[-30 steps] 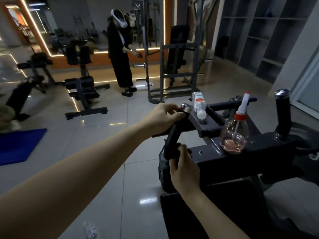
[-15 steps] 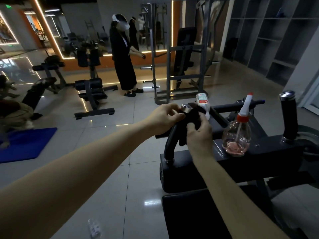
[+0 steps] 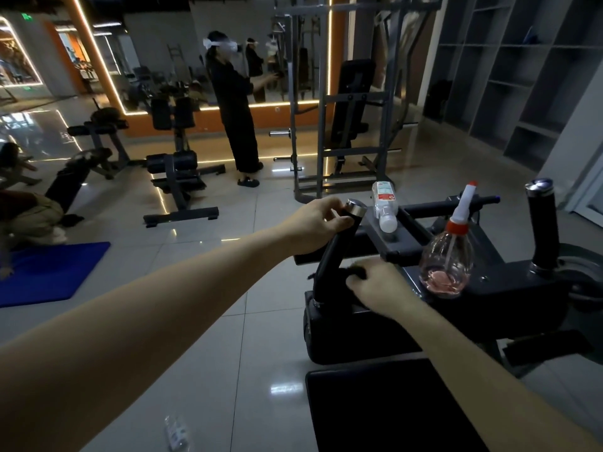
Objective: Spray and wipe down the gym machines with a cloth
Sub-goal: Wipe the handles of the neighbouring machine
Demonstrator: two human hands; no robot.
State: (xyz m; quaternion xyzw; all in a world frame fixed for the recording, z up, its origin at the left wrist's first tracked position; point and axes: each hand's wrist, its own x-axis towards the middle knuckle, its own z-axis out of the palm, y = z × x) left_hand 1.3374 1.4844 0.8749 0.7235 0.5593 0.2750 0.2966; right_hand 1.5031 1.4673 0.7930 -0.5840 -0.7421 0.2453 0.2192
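Observation:
A black gym machine (image 3: 509, 298) stands in front of me with two upright black handles. My left hand (image 3: 318, 223) grips the top of the left handle (image 3: 334, 256) just under its chrome cap. My right hand (image 3: 380, 287) holds a dark cloth (image 3: 357, 271) against the lower part of that same handle. On the machine's deck stands a clear spray bottle (image 3: 447, 259) with pink liquid, a red collar and a white nozzle. A clear plastic bottle (image 3: 385, 207) with a white label lies on the bar behind it. The right handle (image 3: 541, 230) stands untouched.
A person in black with a white headset (image 3: 235, 112) stands by a grey rack (image 3: 342, 125). Black benches (image 3: 176, 171) and a blue mat (image 3: 49, 272) are at left, with someone crouched there. A small clear bottle (image 3: 177, 432) lies on the tiled floor. Grey shelves (image 3: 522, 76) fill the right wall.
My right hand with the cloth went up the left handle to near its top, then slid back down to its lower part. My left hand kept its grip at the top.

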